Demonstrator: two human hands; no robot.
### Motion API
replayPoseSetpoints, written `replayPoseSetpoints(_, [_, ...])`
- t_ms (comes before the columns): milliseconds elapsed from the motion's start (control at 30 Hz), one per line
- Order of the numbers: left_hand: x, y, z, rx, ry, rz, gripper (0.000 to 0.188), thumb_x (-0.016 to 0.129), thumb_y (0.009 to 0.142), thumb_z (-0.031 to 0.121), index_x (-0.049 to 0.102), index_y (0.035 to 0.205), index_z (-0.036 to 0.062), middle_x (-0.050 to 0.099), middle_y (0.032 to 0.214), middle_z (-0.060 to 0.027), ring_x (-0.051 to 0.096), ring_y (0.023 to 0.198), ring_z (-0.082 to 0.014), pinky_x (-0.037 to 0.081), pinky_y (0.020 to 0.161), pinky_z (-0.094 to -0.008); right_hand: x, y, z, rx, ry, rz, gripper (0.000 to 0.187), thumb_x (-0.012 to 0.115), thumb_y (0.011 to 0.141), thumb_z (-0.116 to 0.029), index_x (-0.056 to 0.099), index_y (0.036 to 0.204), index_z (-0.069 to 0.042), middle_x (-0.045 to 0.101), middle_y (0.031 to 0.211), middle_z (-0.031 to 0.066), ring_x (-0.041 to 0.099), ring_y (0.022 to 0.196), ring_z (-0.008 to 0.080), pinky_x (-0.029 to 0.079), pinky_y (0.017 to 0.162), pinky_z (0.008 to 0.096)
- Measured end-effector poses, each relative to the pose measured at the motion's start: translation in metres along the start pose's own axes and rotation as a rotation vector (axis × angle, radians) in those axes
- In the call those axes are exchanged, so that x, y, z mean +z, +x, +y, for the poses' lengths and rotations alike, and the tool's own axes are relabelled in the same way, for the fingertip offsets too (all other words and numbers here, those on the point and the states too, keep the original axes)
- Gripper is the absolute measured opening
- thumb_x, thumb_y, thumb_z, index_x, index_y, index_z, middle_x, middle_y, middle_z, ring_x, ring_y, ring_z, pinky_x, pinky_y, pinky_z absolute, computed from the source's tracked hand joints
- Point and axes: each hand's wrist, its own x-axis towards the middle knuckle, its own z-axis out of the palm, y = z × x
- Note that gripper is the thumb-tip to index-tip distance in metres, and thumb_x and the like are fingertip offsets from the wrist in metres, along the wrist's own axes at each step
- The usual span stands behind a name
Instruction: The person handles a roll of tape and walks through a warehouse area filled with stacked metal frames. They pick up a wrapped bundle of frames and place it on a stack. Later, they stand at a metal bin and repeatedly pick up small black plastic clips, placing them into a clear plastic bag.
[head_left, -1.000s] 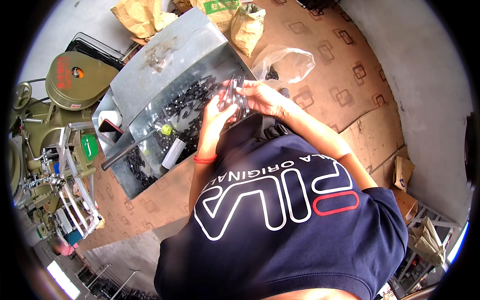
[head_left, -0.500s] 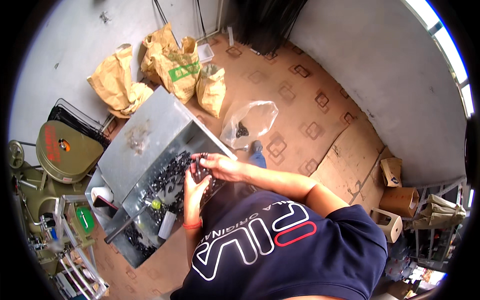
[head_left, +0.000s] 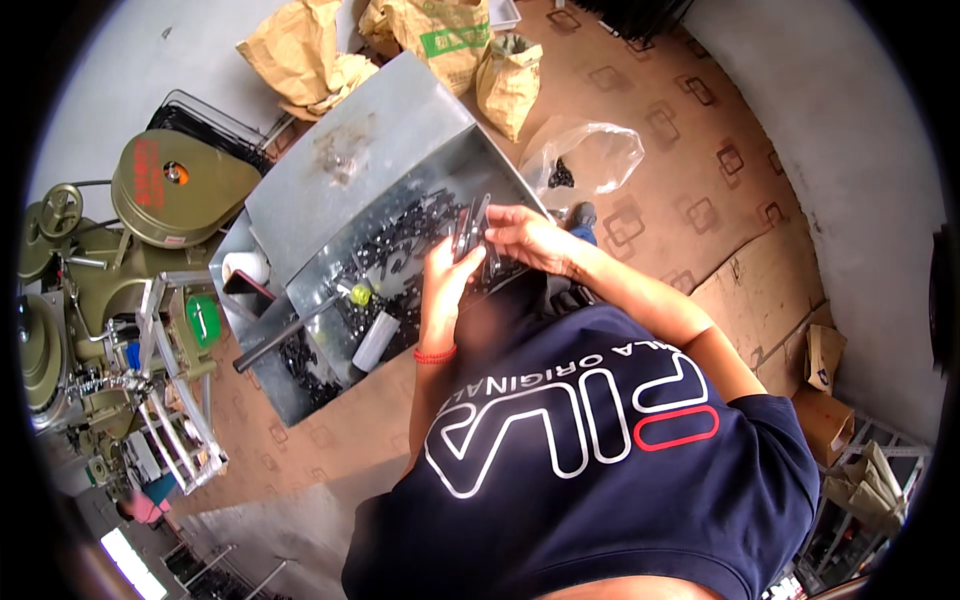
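Observation:
Over a metal tray [head_left: 330, 235] heaped with small black parts [head_left: 410, 235], my two hands meet near its right side. My left hand [head_left: 447, 272], with a red bracelet at the wrist, is closed around a small bunch of dark, flat, narrow strips [head_left: 470, 228] that stick up past the fingers. My right hand [head_left: 530, 238] comes in from the right, its fingertips closed at the edge of the same bunch. What exactly the right fingertips pinch is too small to make out.
In the tray lie a bar with a yellow-green end [head_left: 360, 295] and a pale cylinder [head_left: 376, 341]. Olive-green machinery [head_left: 180, 190] stands at left, paper sacks [head_left: 510, 85] behind. A clear plastic bag [head_left: 600, 160] and cardboard [head_left: 750, 290] lie on the floor at right.
The whole view has swung, so the tray and hands sit higher and further right in the picture. The strips now stand out more plainly above my left hand; both hands stay together.

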Motion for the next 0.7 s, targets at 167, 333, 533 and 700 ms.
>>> replayPoseSetpoints(167, [0.004,-0.002,0.007,-0.043,-0.084,0.011,0.012,0.058,0.080,0.008,0.057,0.092,0.0058,0.055,0.074,0.0048,0.049,0.060,-0.0029,0.039,0.051,-0.0167,-0.002,-0.001,-0.002,-0.018,-0.154,-0.005,0.024,0.045,0.079,0.004,0.050,0.102,0.001,0.056,0.093,0.0053,0.055,0.087,0.0121,0.043,0.078,0.0236])
replayPoseSetpoints(333, [0.012,-0.004,0.015,-0.055,-0.127,0.100,0.015,0.058,0.081,0.009,0.057,0.095,0.0059,0.055,0.075,0.0050,0.050,0.062,-0.0022,0.039,0.050,-0.0150,-0.010,0.004,0.009,-0.130,-0.379,0.089,0.021,0.052,0.078,0.001,0.054,0.099,0.001,0.053,0.086,0.0002,0.049,0.080,0.0077,0.040,0.073,0.0202])
replayPoseSetpoints(533, [0.008,-0.004,0.016,0.025,-0.193,0.103,0.013,0.057,0.082,0.009,0.057,0.094,0.0030,0.055,0.075,0.0040,0.047,0.057,-0.0017,0.036,0.048,-0.0148,-0.008,0.004,0.010,-0.147,-0.438,0.078,0.020,0.053,0.078,0.000,0.057,0.098,0.000,0.052,0.078,-0.0034,0.047,0.074,0.0049,0.038,0.069,0.0182])
replayPoseSetpoints(700, [0.010,-0.007,0.020,0.028,-0.160,0.090,0.012,0.057,0.082,0.008,0.056,0.093,0.0028,0.056,0.075,0.0025,0.048,0.057,-0.0030,0.038,0.050,-0.0155,-0.016,0.007,0.013,-0.133,-0.375,-0.010,0.008,0.051,0.079,0.001,0.055,0.087,0.000,0.055,0.075,0.0008,0.052,0.071,0.0080,0.041,0.069,0.0207])
